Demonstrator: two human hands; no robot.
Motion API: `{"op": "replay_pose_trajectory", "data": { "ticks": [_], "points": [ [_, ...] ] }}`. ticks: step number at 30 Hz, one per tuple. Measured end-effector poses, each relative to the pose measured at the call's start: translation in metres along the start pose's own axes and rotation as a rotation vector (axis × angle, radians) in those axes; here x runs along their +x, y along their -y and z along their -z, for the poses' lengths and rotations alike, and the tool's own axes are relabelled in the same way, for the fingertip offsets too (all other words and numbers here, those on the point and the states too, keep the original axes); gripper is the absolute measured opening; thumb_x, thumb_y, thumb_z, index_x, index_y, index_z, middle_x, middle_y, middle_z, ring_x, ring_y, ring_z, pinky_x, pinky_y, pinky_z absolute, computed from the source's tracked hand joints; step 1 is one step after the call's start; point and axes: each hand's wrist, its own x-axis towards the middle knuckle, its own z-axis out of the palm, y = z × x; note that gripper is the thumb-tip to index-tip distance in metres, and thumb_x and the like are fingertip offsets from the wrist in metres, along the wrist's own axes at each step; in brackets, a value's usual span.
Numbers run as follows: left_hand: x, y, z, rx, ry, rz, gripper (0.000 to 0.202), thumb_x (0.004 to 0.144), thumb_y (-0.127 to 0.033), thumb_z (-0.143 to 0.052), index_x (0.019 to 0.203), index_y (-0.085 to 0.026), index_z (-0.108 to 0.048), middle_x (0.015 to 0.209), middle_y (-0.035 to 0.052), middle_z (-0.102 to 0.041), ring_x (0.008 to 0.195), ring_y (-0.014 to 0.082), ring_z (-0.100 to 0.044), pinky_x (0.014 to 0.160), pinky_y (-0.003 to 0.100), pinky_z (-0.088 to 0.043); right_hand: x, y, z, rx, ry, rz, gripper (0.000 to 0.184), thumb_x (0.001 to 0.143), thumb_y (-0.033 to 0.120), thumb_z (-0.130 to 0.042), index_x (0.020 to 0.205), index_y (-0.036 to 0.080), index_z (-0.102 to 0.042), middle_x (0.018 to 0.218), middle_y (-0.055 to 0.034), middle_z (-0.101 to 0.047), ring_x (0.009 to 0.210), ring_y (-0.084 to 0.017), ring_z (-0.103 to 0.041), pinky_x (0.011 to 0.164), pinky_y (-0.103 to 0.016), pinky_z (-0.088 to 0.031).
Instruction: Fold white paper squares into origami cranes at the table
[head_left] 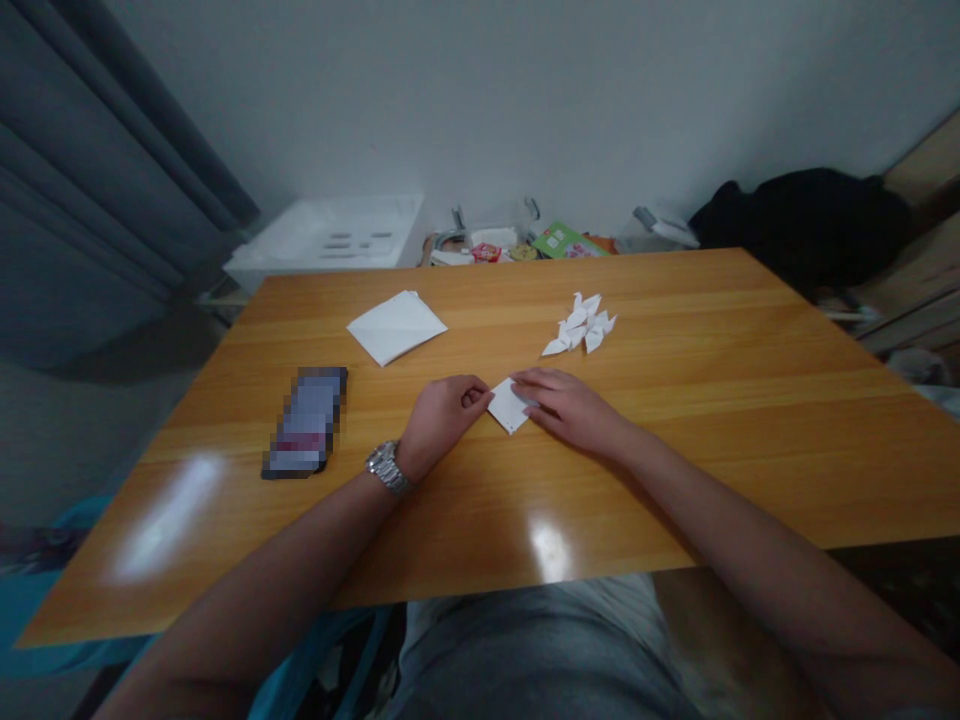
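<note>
A small folded square of white paper [509, 408] lies on the wooden table, turned so that one corner points toward me. My left hand [448, 412], with a metal watch [388, 467] on its wrist, pinches the left corner of this paper between thumb and fingers. Over the paper's right side rests my right hand [564, 402], its fingers stretched out and lying on the sheet, hiding that part. Just beyond it sits a cluster of white folded paper figures [581, 326] with pointed tips.
A stack of white paper sheets [397, 325] is at the far left of the table [705, 360]. Nearer on the left lies a phone [307, 420]. Behind the far edge are a white tray-like box [352, 230], a green packet [566, 241] and dark cloth [810, 225].
</note>
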Motion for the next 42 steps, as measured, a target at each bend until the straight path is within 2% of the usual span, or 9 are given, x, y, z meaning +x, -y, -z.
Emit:
{"op": "replay_pose_trajectory", "data": {
  "ticks": [3,10,14,19,24,31,35,42],
  "points": [
    [0.000,0.000,0.000,0.071,0.002,-0.039,0.019,0.096,-0.034,-0.062,0.093,-0.019,-0.074,0.084,0.0039,-0.074,0.074,0.0168,-0.066,0.065,0.027,-0.045,0.000,-0.002,-0.002,0.002,0.016,0.004,0.040,0.101,0.023,-0.053,0.139,0.018,-0.062,0.145,-0.0153,-0.060,0.139,-0.030,-0.052,0.117,-0.054,-0.041],
    [-0.001,0.004,-0.003,0.247,-0.022,-0.201,0.021,0.099,-0.031,-0.058,0.109,-0.018,-0.072,0.103,0.0087,-0.068,0.096,0.0226,-0.064,0.088,0.036,-0.051,0.000,-0.001,-0.004,0.015,0.020,0.000,0.043,0.100,0.022,-0.053,0.142,0.021,-0.060,0.145,-0.0128,-0.061,0.142,-0.030,-0.050,0.117,-0.057,-0.040],
    [-0.003,0.002,-0.003,0.333,0.018,-0.279,0.024,0.100,-0.029,-0.055,0.115,-0.018,-0.071,0.111,0.0091,-0.066,0.098,0.0236,-0.061,0.091,0.038,-0.051,0.000,-0.001,-0.004,-0.006,0.029,-0.005,0.042,0.101,0.024,-0.052,0.143,0.019,-0.060,0.146,-0.0125,-0.060,0.141,-0.030,-0.050,0.118,-0.055,-0.040],
    [-0.004,-0.002,-0.002,0.384,0.019,-0.281,0.025,0.101,-0.028,-0.054,0.114,-0.020,-0.074,0.115,0.0095,-0.065,0.101,0.0250,-0.060,0.092,0.041,-0.050,0.001,-0.002,-0.005,-0.016,0.035,-0.009,0.042,0.102,0.026,-0.050,0.143,0.020,-0.059,0.145,-0.0119,-0.061,0.139,-0.028,-0.051,0.117,-0.054,-0.040],
    [-0.006,-0.001,-0.003,0.395,0.014,-0.263,0.027,0.100,-0.031,-0.056,0.117,-0.022,-0.074,0.119,0.0102,-0.064,0.105,0.0266,-0.060,0.094,0.043,-0.049,0.003,0.003,-0.003,-0.054,0.043,-0.035,0.044,0.106,0.037,-0.042,0.145,0.021,-0.056,0.142,-0.0121,-0.062,0.133,-0.029,-0.054,0.113,-0.052,-0.043],
    [-0.011,-0.007,-0.003,0.420,0.013,-0.277,0.040,0.095,-0.048,-0.063,0.122,-0.019,-0.070,0.122,0.0113,-0.064,0.108,0.0291,-0.059,0.096,0.045,-0.048,0.004,0.009,-0.003,-0.181,0.082,-0.054,0.047,0.107,0.037,-0.039,0.148,0.019,-0.053,0.143,-0.0161,-0.057,0.133,-0.032,-0.050,0.111,-0.052,-0.042],
    [-0.013,-0.011,-0.002,0.422,0.014,-0.278,0.045,0.092,-0.053,-0.066,0.123,-0.020,-0.069,0.124,0.0118,-0.064,0.110,0.0302,-0.059,0.098,0.046,-0.047,0.004,0.009,-0.005,-0.195,0.085,-0.064,0.047,0.106,0.036,-0.040,0.149,0.021,-0.051,0.148,-0.0150,-0.054,0.136,-0.033,-0.049,0.112,-0.053,-0.041],
    [-0.015,-0.013,-0.002,0.418,0.039,-0.316,0.043,0.094,-0.045,-0.067,0.127,-0.018,-0.066,0.130,0.0125,-0.063,0.115,0.0304,-0.059,0.102,0.046,-0.047,0.002,0.007,-0.007,-0.176,0.095,-0.062,0.049,0.106,0.035,-0.041,0.153,0.022,-0.047,0.158,-0.0121,-0.047,0.142,-0.032,-0.044,0.114,-0.054,-0.038]
  ]
}}
